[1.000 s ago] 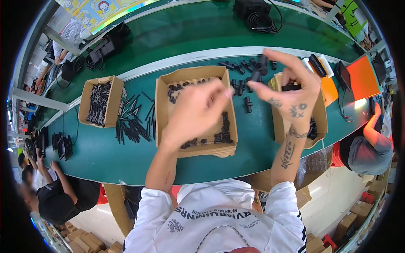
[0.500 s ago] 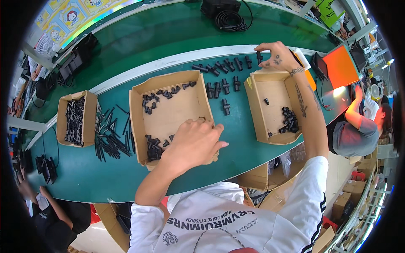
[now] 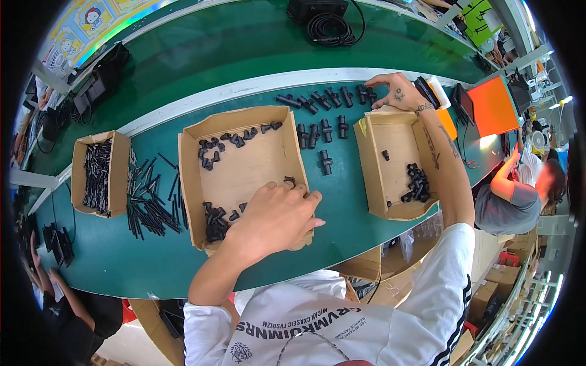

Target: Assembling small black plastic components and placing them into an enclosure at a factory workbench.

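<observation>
My right hand (image 3: 398, 91) reaches to the far end of the table, thumb and forefinger around a black T-shaped pipe fitting (image 3: 372, 96) standing at the right end of a row. More of these black fittings (image 3: 326, 129) stand or lie between two cardboard boxes. Over the near right corner of the middle cardboard box (image 3: 185, 201) is my left hand (image 3: 274, 216), its fingers curled and their undersides hidden. A small black piece (image 3: 289, 180) shows by its fingertips. Smaller black fittings (image 3: 215, 222) lie in this box's corners.
The right cardboard box (image 3: 363, 165) holds a cluster of small black fittings (image 3: 417, 183). At left, another box (image 3: 125, 165) is full of thin black rods, with loose rods (image 3: 152, 213) beside it. A coiled black cable (image 3: 332, 30) lies on the raised green shelf. Other people sit at both sides.
My right hand has come slightly nearer and brought its fitting down beside the last one in the row. My left hand stays at the middle box's corner. The whole view has shifted a little.
</observation>
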`<state>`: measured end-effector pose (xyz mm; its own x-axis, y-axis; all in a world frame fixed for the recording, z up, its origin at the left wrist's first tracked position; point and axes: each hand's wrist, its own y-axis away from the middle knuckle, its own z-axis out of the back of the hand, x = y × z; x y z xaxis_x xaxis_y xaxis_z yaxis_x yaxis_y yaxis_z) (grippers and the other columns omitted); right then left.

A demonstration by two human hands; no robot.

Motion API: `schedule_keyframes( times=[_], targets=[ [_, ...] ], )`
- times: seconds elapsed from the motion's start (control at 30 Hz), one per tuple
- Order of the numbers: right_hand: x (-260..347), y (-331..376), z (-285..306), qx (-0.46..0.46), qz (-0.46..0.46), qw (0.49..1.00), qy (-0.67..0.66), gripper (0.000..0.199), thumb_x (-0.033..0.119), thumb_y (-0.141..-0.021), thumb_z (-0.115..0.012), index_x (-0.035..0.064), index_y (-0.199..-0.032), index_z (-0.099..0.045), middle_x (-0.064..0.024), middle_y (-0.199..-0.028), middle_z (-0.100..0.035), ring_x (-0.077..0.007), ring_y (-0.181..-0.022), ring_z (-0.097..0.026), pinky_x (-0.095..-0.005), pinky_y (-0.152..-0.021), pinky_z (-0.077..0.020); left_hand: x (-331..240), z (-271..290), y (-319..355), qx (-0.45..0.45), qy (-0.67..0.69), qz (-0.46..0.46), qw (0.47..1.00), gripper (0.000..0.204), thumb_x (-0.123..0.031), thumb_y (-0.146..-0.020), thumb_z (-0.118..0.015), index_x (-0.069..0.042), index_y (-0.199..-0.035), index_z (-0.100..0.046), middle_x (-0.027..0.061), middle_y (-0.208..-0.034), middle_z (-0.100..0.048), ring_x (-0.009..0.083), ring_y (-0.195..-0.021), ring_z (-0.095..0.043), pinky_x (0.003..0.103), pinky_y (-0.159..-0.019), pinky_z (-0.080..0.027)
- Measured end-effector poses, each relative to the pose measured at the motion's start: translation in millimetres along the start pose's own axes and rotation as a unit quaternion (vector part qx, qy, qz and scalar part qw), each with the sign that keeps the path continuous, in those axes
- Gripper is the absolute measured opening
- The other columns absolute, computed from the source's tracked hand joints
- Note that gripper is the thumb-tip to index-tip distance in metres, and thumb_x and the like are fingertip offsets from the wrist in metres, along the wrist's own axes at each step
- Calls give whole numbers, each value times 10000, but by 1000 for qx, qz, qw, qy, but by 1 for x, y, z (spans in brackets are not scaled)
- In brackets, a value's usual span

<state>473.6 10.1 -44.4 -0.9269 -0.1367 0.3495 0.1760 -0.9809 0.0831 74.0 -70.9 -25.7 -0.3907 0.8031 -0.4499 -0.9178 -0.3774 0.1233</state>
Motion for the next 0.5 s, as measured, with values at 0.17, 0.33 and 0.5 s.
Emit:
schedule_keyframes(
  times=[0.17,0.33,0.5],
  targets=[
    [2,3,3,5,4,999,-35,519,-73,-679,-719,34,-1185,-674,-143,-1145,-702,-185,-751,-551,-327,-649,-446,1,1,1,-5,5,3,1000,396,-362,-898,-648,-42,-1132,-654,131,-941,-688,313,-894,-680,421,-783,-543],
    [12,3,8,-4,-6,999,39,508,101,-665,-845,47,-1149,-699,-140,-1132,-708,-283,-1003,-665,-361,-864,-524,1,14,7,-13,29,14,999,420,-340,-912,-634,-61,-1224,-591,152,-935,-680,350,-874,-667,443,-772,-528],
    [15,16,25,-136,-50,987,-75,364,247,-761,-826,64,-1062,-734,-33,-989,-725,-73,-546,-399,-260,-507,-389,18,27,16,-4,51,59,997,389,-282,-912,-643,-70,-1215,-523,182,-926,-667,390,-855,-649,469,-743,-510]
  ],
)
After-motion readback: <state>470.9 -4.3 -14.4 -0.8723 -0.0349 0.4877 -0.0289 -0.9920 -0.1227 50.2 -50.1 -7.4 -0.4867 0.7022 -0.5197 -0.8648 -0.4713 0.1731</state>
